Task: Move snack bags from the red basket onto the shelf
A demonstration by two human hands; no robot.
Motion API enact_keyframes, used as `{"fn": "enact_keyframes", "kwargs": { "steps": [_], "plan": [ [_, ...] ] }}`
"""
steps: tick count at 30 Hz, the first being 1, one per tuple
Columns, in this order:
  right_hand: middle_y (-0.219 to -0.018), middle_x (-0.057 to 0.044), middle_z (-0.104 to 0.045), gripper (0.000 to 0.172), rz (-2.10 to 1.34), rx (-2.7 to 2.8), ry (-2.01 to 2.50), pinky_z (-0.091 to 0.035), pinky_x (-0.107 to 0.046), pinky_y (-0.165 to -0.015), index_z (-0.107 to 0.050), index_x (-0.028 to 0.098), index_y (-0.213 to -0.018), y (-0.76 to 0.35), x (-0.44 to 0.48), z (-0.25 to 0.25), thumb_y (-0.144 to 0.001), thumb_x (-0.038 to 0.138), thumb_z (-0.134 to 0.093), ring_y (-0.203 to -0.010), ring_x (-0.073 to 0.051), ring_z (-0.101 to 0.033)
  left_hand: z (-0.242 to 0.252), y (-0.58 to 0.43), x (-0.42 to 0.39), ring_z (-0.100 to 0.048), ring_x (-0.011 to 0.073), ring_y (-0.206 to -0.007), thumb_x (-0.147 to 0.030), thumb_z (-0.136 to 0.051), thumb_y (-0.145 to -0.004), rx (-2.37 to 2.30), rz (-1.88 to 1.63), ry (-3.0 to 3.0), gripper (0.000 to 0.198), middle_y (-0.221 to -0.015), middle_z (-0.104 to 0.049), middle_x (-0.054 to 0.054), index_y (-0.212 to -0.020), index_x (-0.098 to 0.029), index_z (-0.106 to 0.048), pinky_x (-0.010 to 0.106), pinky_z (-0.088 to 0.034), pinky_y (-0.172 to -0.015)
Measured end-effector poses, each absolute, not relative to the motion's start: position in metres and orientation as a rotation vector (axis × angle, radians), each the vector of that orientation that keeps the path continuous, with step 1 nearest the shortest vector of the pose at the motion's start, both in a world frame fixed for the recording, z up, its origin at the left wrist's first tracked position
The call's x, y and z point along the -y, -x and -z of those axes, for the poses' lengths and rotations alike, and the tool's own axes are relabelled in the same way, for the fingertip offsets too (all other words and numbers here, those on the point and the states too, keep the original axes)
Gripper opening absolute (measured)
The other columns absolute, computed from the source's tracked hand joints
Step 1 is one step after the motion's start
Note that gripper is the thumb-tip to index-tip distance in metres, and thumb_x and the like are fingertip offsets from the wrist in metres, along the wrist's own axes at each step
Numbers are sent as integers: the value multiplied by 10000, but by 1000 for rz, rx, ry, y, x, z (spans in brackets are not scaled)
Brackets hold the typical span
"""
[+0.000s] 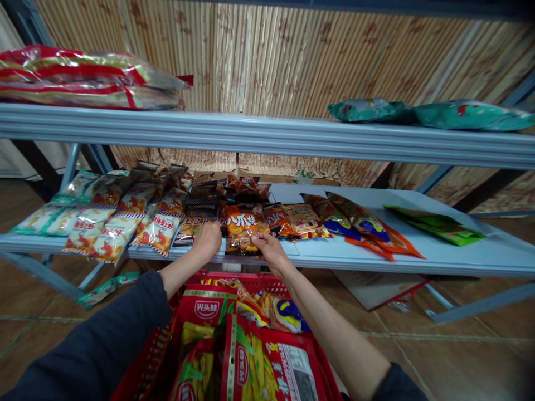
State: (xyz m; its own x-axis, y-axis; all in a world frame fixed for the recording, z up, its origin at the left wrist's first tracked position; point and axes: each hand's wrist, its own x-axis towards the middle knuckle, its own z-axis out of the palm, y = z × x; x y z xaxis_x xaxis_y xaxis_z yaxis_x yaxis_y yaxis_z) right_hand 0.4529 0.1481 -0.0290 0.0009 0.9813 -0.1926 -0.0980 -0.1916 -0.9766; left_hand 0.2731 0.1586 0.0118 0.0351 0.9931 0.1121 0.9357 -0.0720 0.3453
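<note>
My right hand (271,248) pinches the lower right edge of an orange snack bag (241,227), which stands at the front edge of the lower shelf (368,263). My left hand (208,240) is closed, its fingers curled in front of a brown potato chip bag (190,221); what it grips, if anything, is hidden. A second orange bag (278,218) lies just right of the held one. Below my hands is a red basket (271,283) filled with red and yellow snack bags (254,356).
White and red snack bags (119,236) crowd the shelf's left, with green-white bags (39,218) beyond. Rightward lie blue and orange bags (368,223) and a green bag (438,225). The upper shelf (251,131) crosses above. One bag (106,289) has dropped below the shelf.
</note>
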Motion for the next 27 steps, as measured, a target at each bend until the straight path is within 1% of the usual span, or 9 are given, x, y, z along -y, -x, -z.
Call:
{"fn": "enact_keyframes", "kwargs": {
  "steps": [4, 7, 10, 15, 17, 19, 23, 25, 27],
  "plan": [
    [-752, -7, -695, 252, -1406, 995, 1246, -506, -293, -519, -552, 221, -788, -454, -146, 37, -641, 384, -676, -720, -202, -653, -11, -276, -170, -600, 285, -1009, -111, -346, -847, -2040, -411, -2159, 328, -1109, -565, 227, -1054, -77, -598, 359, -441, -848],
    [-725, -5, -688, 254, -1407, 969, 1246, -502, -291, -511, -553, 217, -798, -455, -146, 41, -639, 374, -673, -686, -197, -648, -9, -281, -180, -612, 297, -988, -116, -351, -845, -2049, -339, -2149, 336, -1028, -611, 246, -1042, -50, -615, 353, -454, -819],
    [-727, -4, -683, 247, -1390, 954, 1261, -496, -288, -498, -556, 221, -808, -456, -147, 42, -643, 370, -664, -691, -199, -644, -8, -286, -190, -626, 317, -958, -174, -358, -861, -2055, -286, -2112, 350, -948, -649, 270, -997, -30, -647, 355, -465, -787],
    [-743, -12, -678, 264, -1353, 982, 1281, -490, -286, -498, -550, 231, -829, -455, -147, 45, -651, 398, -650, -711, -207, -641, -9, -290, -203, -619, 311, -989, -248, -392, -857, -2061, -253, -2061, 362, -993, -655, 267, -960, -62, -685, 344, -457, -803],
    [-735, -6, -663, 307, -1314, 1014, 1300, -489, -285, -498, -537, 234, -884, -454, -147, 45, -664, 430, -625, -694, -201, -633, -11, -289, -206, -619, 310, -993, -281, -423, -843, -2065, -253, -2034, 359, -1001, -657, 262, -957, -69, -690, 334, -458, -798],
    [-702, 7, -642, 386, -1214, 1093, 1351, -492, -296, -524, -518, 234, -1008, -454, -146, 44, -695, 452, -582, -661, -192, -618, -13, -287, -208, -617, 309, -1000, -307, -442, -829, -2068, -266, -2007, 366, -1006, -659, 257, -964, -74, -689, 326, -458, -795],
    [-685, -2, -629, 575, -772, 1427, 1492, -470, -337, -679, -412, 217, -1276, -455, -142, 36, -756, 431, -529, -667, -198, -601, -18, -286, -208, -617, 306, -1005, -304, -429, -817, -2066, -306, -1947, 379, -971, -673, 247, -969, -73, -689, 329, -459, -798],
    [-729, -27, -638, 649, -616, 1559, 1530, -442, -344, -713, -350, 199, -1341, -454, -141, 33, -762, 429, -533, -699, -215, -600, -20, -287, -208, -617, 308, -1007, -292, -451, -799, -2058, -336, -1908, 360, -981, -672, 245, -952, -76, -695, 329, -459, -800],
    [-739, -35, -637, 689, -599, 1609, 1543, -424, -332, -700, -322, 181, -1357, -453, -141, 33, -757, 437, -544, -711, -221, -597, -20, -289, -209, -607, 313, -1027, -266, -489, -773, -2045, -391, -1864, 329, -1029, -657, 247, -946, -80, -697, 328, -454, -812]
  ]
}}
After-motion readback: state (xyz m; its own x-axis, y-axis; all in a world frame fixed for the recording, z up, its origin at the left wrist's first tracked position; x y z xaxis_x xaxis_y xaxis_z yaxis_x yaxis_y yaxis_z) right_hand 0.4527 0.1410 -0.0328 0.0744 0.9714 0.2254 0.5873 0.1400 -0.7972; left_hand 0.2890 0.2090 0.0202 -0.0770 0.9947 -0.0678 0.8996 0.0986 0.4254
